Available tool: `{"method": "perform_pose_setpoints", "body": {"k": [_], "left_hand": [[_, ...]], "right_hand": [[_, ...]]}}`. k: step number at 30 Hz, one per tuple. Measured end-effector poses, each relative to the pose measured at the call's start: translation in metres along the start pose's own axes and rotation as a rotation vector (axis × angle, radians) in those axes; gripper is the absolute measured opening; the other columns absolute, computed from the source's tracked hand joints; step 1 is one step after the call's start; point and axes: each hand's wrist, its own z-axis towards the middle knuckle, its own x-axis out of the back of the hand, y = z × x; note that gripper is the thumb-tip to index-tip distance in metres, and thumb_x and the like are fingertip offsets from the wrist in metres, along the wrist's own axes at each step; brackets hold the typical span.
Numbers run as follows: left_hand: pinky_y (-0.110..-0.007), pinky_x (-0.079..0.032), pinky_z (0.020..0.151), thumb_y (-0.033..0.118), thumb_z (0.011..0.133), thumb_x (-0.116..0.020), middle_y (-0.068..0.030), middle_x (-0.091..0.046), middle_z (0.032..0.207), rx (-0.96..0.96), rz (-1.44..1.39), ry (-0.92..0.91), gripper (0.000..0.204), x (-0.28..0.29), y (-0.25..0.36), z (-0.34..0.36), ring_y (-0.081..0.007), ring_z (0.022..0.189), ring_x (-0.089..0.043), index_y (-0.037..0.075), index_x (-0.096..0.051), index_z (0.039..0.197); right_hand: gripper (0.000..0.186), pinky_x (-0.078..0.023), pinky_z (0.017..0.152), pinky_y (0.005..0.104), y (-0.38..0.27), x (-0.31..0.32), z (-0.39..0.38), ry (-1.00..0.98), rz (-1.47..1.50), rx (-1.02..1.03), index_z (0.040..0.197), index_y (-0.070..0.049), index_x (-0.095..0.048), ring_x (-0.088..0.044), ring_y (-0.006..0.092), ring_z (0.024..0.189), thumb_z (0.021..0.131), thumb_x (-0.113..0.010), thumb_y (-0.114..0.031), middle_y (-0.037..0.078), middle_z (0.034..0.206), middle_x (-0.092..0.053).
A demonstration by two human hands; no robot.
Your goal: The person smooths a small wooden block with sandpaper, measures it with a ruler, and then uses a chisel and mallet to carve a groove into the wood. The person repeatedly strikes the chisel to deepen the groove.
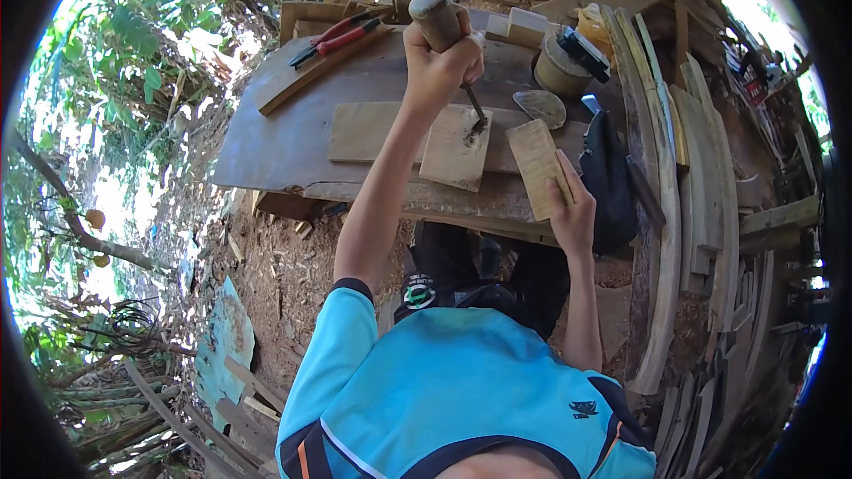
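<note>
My left hand (441, 64) is wrapped round the wooden handle of a chisel (435, 16). Its thin dark blade slants down, with the tip at a dark, rough hollow in a small wooden piece (451, 160). That piece lies across a longer flat board (364, 135) on the worktable (266, 146). My right hand (575, 211) grips the lower end of a pale rectangular wooden block (534, 160), raised just right of the small piece and apart from the chisel.
Red-handled pliers (337, 38) rest by a wood strip (311, 80) at the far left of the table. A round container (561, 66), an oval plate-like piece (540, 108) and a dark cloth bag (608, 182) are on the right. Long planks (657, 213) stand beyond.
</note>
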Motion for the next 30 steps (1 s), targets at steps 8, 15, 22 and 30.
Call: {"method": "perform_pose_setpoints", "body": {"k": [8, 15, 22, 30], "left_hand": [[-0.025, -0.027, 0.035, -0.007, 0.075, -0.045, -0.0016, -0.036, 0.052, 0.015, 0.042, -0.024, 0.013, -0.001, -0.002, 0.001, -0.0084, 0.037, -0.034, 0.005, -0.041, 0.079], [-0.025, -0.027, 0.035, -0.007, 0.074, -0.045, -0.0029, -0.038, 0.052, 0.021, 0.048, -0.039, 0.014, -0.003, -0.002, 0.003, -0.0089, 0.037, -0.034, 0.005, -0.041, 0.079], [-0.025, -0.028, 0.035, -0.006, 0.074, -0.045, -0.0031, -0.039, 0.053, 0.038, 0.043, -0.069, 0.013, -0.006, -0.003, 0.004, -0.0087, 0.037, -0.033, 0.005, -0.041, 0.078], [-0.022, -0.034, 0.043, 0.003, 0.068, -0.060, 0.0024, -0.047, 0.054, 0.100, 0.242, -0.135, 0.012, -0.017, -0.016, 0.015, -0.0057, 0.046, -0.043, 0.005, -0.049, 0.072]], "right_hand": [[0.040, -0.042, 0.088, 0.0302, -0.002, 0.003, 0.000, -0.029, 0.005, -0.060, 0.122, 0.000, -0.046, -0.054, 0.0223, 0.107, 0.085, -0.052, -0.013, 0.018, 0.114, -0.056], [0.040, -0.042, 0.088, 0.0302, -0.002, 0.005, -0.001, -0.039, 0.033, -0.077, 0.123, -0.001, -0.046, -0.053, 0.0216, 0.107, 0.085, -0.052, -0.013, 0.018, 0.115, -0.055], [0.041, -0.042, 0.087, 0.0300, 0.000, 0.005, -0.002, -0.042, 0.037, -0.068, 0.124, -0.002, -0.045, -0.054, 0.0219, 0.106, 0.085, -0.052, -0.014, 0.018, 0.114, -0.056], [0.042, -0.043, 0.087, 0.0297, -0.002, 0.007, 0.002, -0.083, 0.010, -0.078, 0.123, -0.003, -0.046, -0.055, 0.0222, 0.105, 0.084, -0.053, -0.015, 0.017, 0.112, -0.057]]}}
